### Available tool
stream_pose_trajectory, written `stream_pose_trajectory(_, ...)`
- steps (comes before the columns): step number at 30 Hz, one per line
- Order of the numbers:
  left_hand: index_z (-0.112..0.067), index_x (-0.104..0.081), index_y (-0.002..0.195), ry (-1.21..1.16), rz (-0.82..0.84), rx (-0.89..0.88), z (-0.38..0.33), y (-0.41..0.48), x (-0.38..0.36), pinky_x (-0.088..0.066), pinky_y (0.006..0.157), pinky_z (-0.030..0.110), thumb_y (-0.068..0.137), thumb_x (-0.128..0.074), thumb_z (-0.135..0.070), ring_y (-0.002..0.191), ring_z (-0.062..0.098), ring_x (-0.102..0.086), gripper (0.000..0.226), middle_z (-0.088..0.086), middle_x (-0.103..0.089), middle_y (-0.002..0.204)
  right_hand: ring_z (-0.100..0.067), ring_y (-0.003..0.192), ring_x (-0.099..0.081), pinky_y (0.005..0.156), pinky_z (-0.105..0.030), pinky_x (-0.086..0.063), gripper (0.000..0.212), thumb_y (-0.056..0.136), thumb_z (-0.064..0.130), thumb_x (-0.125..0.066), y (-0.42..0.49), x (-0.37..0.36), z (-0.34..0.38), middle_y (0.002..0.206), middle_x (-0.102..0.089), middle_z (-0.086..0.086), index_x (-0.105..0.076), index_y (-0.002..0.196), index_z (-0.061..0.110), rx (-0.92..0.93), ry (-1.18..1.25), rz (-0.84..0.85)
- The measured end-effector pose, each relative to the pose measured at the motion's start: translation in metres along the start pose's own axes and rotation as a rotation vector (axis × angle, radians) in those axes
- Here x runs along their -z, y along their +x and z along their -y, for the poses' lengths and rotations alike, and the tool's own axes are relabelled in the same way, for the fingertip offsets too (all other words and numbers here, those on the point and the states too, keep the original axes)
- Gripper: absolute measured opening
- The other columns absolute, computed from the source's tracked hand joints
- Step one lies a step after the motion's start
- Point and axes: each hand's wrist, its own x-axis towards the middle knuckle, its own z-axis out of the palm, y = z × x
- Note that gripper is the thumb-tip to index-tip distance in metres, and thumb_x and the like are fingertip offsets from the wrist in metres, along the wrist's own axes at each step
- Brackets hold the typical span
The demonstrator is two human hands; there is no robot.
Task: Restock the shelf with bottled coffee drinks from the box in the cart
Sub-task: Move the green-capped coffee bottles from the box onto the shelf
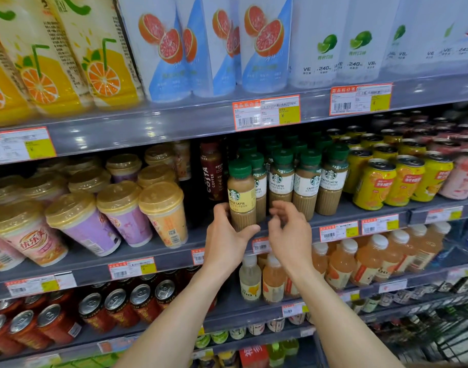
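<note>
The left hand (225, 240) grips a yellow-label bottle (241, 195) low on its body, thumb on the right side and fingers on the left. The bottle stands upright at the near edge of the middle shelf (174, 252), just right of a dark Costa bottle (211, 173). The right hand (288, 232) hovers just beside it, fingers loosely curled and blurred, holding nothing, before 1 row of white-label latte bottles (307, 181). Yellow cans (373, 184) stand farther right.

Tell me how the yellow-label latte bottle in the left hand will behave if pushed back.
The yellow-label latte bottle looks full to the neck, so it is probably heavy for its size. Tall and narrow at the shelf edge, it may tip under a high push. The left hand grips its ribbed base, which likely gives good purchase.
</note>
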Motion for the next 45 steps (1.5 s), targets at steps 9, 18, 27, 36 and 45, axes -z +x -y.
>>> stream_pose_trajectory(9, -0.039, -0.039, 0.107, 0.064, 0.037, -0.067, -0.012, -0.003, -0.019, -0.044, 0.057, 0.003, 0.090, -0.067, -0.030, 0.087, -0.015, -0.059, 0.034, -0.016, -0.062, 0.096, -0.002, 0.101, -0.062, 0.085, -0.037, -0.056, 0.048, 0.079, 0.048, -0.074, 0.002, 0.009, 0.034, 0.109, -0.065, 0.017, -0.052, 0.120, 0.038, 0.087, -0.002, 0.083)
stream_pose_trajectory(18, -0.038, -0.042, 0.140, 0.110, 0.189, -0.079, -0.013, 0.010, -0.010, -0.046, 0.079, 0.020, 0.084, -0.072, -0.023, 0.111, 0.007, -0.059, 0.065, -0.011, -0.062, 0.128, -0.005, 0.102, -0.060, 0.086, -0.036, -0.054, 0.042, 0.086, 0.043, -0.069, 0.007, 0.007, 0.027, 0.111, -0.064, 0.013, -0.058, 0.126, 0.033, 0.174, -0.057, 0.087)
stream_pose_trajectory(27, -0.031, -0.051, 0.130, 0.150, 0.196, -0.123, -0.017, 0.018, -0.012, -0.044, 0.071, 0.015, 0.087, -0.070, -0.025, 0.099, 0.007, -0.059, 0.048, -0.008, -0.066, 0.117, -0.005, 0.099, -0.060, 0.085, -0.033, -0.054, 0.036, 0.090, 0.041, -0.067, 0.013, 0.001, 0.024, 0.108, -0.065, 0.012, -0.059, 0.123, 0.030, 0.164, -0.059, 0.057)
stream_pose_trajectory(36, -0.018, -0.056, 0.120, 0.142, 0.134, -0.113, -0.017, 0.012, -0.016, -0.051, 0.077, 0.029, 0.088, -0.060, -0.030, 0.100, 0.018, -0.064, 0.034, 0.000, -0.066, 0.108, -0.012, 0.106, -0.058, 0.090, -0.038, -0.053, 0.047, 0.085, 0.041, -0.072, 0.011, -0.013, 0.025, 0.115, -0.059, 0.006, -0.053, 0.125, 0.027, 0.084, -0.048, 0.030)
stream_pose_trajectory(45, -0.039, -0.036, 0.147, -0.026, 0.336, -0.047, -0.011, 0.018, -0.005, -0.046, 0.095, 0.021, 0.081, -0.058, -0.010, 0.116, -0.003, -0.056, 0.075, -0.024, -0.058, 0.125, -0.012, 0.108, -0.055, 0.084, -0.025, -0.044, 0.051, 0.089, 0.036, -0.068, 0.009, -0.012, 0.017, 0.117, -0.056, 0.004, -0.050, 0.136, 0.025, 0.130, -0.100, -0.008)
